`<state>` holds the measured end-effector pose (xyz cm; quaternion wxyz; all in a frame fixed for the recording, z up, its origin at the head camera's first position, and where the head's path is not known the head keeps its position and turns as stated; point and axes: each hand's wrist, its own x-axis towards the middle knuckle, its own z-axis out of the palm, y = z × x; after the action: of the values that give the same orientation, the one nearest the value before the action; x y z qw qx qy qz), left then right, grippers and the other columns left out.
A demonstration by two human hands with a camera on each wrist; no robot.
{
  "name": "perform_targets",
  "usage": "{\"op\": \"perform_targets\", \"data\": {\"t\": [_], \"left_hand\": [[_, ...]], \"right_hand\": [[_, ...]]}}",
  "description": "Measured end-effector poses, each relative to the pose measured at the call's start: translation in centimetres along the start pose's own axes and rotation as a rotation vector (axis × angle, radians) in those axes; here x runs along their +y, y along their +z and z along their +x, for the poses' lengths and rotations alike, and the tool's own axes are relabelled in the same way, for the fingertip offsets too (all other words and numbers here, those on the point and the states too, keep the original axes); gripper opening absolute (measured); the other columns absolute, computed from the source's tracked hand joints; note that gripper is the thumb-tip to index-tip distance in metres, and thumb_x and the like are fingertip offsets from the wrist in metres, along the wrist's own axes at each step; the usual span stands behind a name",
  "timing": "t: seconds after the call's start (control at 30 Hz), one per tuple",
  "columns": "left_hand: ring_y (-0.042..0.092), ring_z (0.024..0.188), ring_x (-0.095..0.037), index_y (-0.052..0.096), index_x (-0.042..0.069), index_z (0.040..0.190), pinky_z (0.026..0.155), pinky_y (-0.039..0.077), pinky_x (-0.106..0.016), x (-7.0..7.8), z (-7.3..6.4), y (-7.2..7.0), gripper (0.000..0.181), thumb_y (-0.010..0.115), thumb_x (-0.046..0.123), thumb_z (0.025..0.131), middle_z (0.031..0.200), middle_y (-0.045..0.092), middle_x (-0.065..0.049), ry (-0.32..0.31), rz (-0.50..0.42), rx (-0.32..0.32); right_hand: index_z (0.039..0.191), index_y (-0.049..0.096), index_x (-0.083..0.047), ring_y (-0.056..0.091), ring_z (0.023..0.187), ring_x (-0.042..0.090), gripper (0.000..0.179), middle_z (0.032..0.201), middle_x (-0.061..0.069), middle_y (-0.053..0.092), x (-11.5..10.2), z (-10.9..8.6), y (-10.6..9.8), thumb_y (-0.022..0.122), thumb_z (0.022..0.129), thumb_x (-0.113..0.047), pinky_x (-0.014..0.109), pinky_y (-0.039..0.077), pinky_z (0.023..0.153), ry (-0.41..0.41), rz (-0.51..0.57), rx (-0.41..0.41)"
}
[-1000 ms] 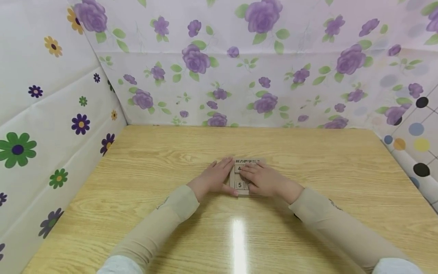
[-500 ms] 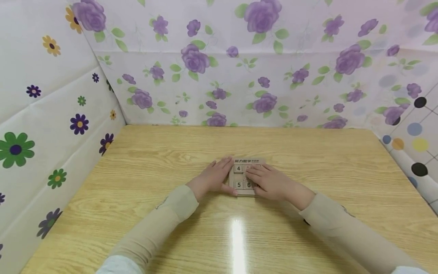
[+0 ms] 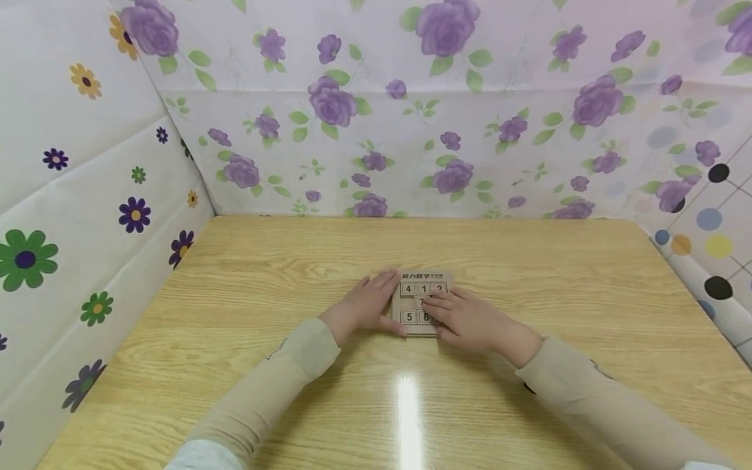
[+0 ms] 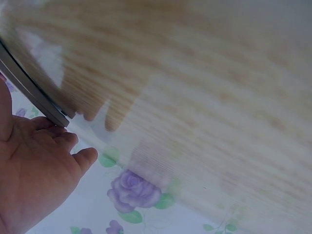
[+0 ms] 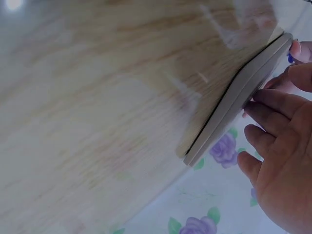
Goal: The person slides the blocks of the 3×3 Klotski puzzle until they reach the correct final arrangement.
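A magnetic number slide puzzle [image 3: 407, 303] lies flat on the table, with Chinese lettering along its top. Tiles 4, 1 and 2 show in its upper row, and 5 and 6 in the lower one. In the middle row, tile 7 is partly covered and the left slot is bare. My left hand [image 3: 365, 305] holds the puzzle's left side, thumb at the near corner and fingers along the edge. Extended fingers of my right hand [image 3: 472, 321] rest over the right-hand tiles, hiding several of them. Both wrist views show the board's thin edge [image 5: 234, 100] beside the fingers.
The wood-grain table [image 3: 294, 254] has a glossy surface with a bright light reflection [image 3: 409, 418] near the front. Flowered cloth [image 3: 264, 104] hangs at the back and left, and a dotted cloth [image 3: 707, 261] at the right.
My right hand has slid right and slightly toward me across the puzzle, uncovering tiles 1, 2, 6 and part of 7. The left hand stays at the left edge.
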<state>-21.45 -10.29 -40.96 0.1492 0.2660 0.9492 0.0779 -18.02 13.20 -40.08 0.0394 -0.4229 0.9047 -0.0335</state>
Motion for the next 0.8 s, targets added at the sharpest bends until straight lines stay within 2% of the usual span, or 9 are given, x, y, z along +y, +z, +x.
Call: {"op": "perform_targets", "data": {"t": [0.27,0.5,0.8], "left_hand": [[0.005,0.148,-0.021,0.007,0.008,0.154,0.121,0.009,-0.044,-0.1,0.1,0.0,0.115,0.063,0.069,0.073,0.161,0.004,-0.007,0.001,0.008,0.0],[0.004,0.148,-0.021,0.007,0.008,0.154,0.121,0.009,-0.044,-0.2,0.2,0.1,0.115,0.063,0.069,0.074,0.161,0.005,-0.007,0.003,0.011,0.002],[0.005,0.148,-0.023,0.009,0.007,0.153,0.121,0.009,-0.044,0.0,-0.1,-0.1,0.116,0.064,0.069,0.072,0.161,0.004,-0.007,0.007,0.004,-0.004]], "right_hand": [[0.14,0.045,-0.002,0.033,0.14,0.032,0.049,0.148,0.012,0.042,-0.5,1.0,-0.2,0.044,0.097,-0.024,0.05,0.022,0.117,-0.007,0.049,-0.018],[0.142,0.043,-0.003,0.032,0.141,0.03,0.052,0.15,0.012,0.039,-0.8,1.6,-0.2,0.045,0.096,-0.026,0.05,0.021,0.117,-0.013,0.05,-0.031],[0.142,0.042,-0.001,0.03,0.141,0.033,0.052,0.15,0.013,0.039,-0.4,0.7,-0.4,0.046,0.095,-0.022,0.052,0.019,0.117,0.006,0.1,-0.027]]}}
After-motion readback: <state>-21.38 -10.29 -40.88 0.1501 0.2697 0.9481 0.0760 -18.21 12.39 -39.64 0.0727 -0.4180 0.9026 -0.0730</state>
